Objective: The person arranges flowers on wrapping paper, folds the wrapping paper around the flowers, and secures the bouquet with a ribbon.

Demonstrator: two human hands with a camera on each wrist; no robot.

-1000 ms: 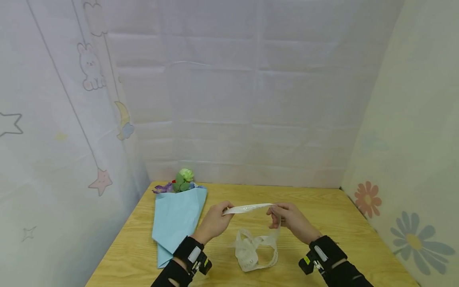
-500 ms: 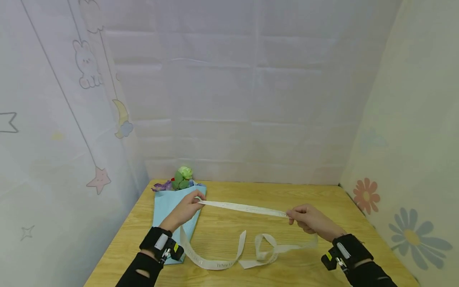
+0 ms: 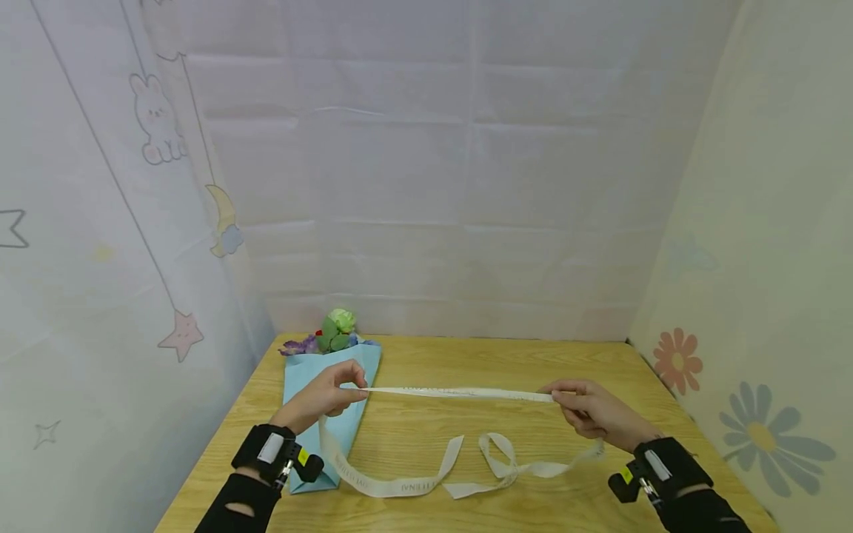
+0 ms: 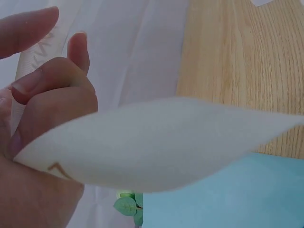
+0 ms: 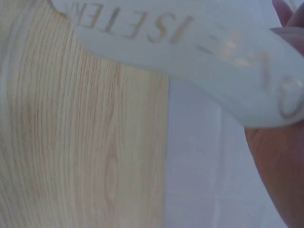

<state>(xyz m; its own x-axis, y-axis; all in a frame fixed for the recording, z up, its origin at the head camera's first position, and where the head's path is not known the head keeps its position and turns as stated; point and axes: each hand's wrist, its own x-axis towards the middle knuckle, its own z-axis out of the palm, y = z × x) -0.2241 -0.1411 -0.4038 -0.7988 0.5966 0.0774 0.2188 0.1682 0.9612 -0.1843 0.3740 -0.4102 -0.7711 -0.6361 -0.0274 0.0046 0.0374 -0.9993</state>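
A white ribbon (image 3: 460, 392) with printed lettering is stretched between both hands above the table. My left hand (image 3: 326, 394) pinches it at the left, over the blue wrapping paper. On the right, my right hand (image 3: 596, 411) pinches the other end of the taut stretch. Two loose tails of the ribbon hang down and lie on the tabletop, one curving from the left hand, the other looped below the right. Close up in the left wrist view, the ribbon (image 4: 156, 147) runs out from the hand; gold letters show on the ribbon (image 5: 190, 42) in the right wrist view.
A bouquet in light blue wrapping paper (image 3: 343, 429) lies at the table's left, its flowers (image 3: 333, 333) toward the back edge. The wooden table (image 3: 480, 363) is enclosed by a pale back curtain (image 3: 426, 185) and printed side curtains.
My hands have moved apart, left hand leftward and right hand rightward, pulling the ribbon into a long straight stretch. The bunched ribbon on the table has spread into two separate tails.
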